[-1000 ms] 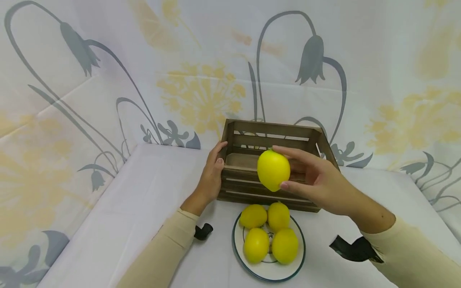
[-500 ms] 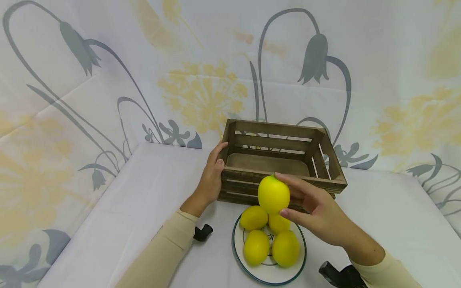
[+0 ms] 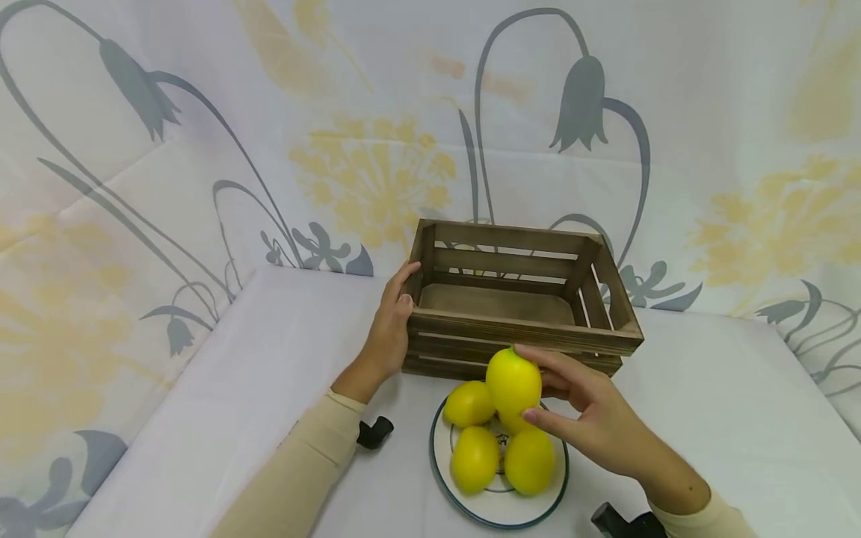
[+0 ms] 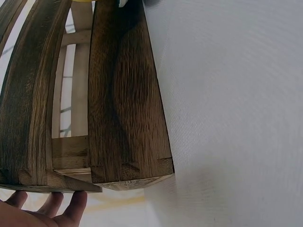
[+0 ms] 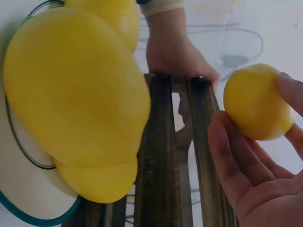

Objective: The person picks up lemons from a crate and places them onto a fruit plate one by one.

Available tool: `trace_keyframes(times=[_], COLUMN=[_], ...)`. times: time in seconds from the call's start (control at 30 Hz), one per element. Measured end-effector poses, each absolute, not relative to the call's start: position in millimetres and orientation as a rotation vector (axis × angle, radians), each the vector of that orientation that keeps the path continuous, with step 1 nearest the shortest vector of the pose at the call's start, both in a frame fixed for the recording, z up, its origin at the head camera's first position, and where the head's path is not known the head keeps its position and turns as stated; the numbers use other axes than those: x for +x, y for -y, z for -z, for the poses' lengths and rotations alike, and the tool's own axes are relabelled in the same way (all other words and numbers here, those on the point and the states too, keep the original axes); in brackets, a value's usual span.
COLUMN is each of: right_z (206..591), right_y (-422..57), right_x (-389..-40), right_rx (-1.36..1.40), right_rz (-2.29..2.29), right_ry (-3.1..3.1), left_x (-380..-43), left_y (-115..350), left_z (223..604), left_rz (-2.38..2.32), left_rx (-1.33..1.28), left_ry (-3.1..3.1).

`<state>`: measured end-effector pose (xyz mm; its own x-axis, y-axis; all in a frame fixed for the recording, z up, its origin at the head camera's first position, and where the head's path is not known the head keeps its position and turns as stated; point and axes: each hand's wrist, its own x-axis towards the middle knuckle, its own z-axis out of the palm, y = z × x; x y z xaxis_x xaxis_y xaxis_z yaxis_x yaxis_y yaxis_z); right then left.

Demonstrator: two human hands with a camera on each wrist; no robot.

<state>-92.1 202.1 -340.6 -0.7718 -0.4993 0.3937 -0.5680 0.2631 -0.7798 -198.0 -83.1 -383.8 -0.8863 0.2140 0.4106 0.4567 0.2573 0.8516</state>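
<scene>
A yellow lemon [image 3: 513,379] is pinched between the thumb and fingers of my right hand [image 3: 595,415], over the far side of the plate. In the right wrist view, the same held lemon [image 5: 255,101] shows well apart from the larger-looking lemons on the plate. My left hand [image 3: 383,329] grips the left end of a brown slatted wooden crate [image 3: 518,329], its thumb at the top rail. Fingertips [image 4: 75,205] touch the crate's end board in the left wrist view. Nothing lies on the visible crate floor [image 3: 494,301].
A white plate with a blue-green rim [image 3: 474,514] stands in front of the crate, bearing several lemons [image 3: 474,459]; the held one partly hides one of them. White cloth [image 3: 282,329] covers the table, and a flower-printed curtain [image 3: 377,67] hangs behind.
My right hand has brought the held lemon down and towards me, from in front of the crate's opening to over the plate. The left hand keeps its grip on the crate.
</scene>
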Motion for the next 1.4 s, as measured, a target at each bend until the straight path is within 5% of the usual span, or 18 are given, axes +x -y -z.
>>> trace_keyframes(times=[1.4], right_z=[376], right_y=[-200], right_x=[-102], right_rx=[0.989], right_rz=[-1.247], right_ry=[2.707], left_x=[-199], left_y=[83], left_z=[382], left_rz=[1.662], left_rx=[-0.648], left_ry=[2.313])
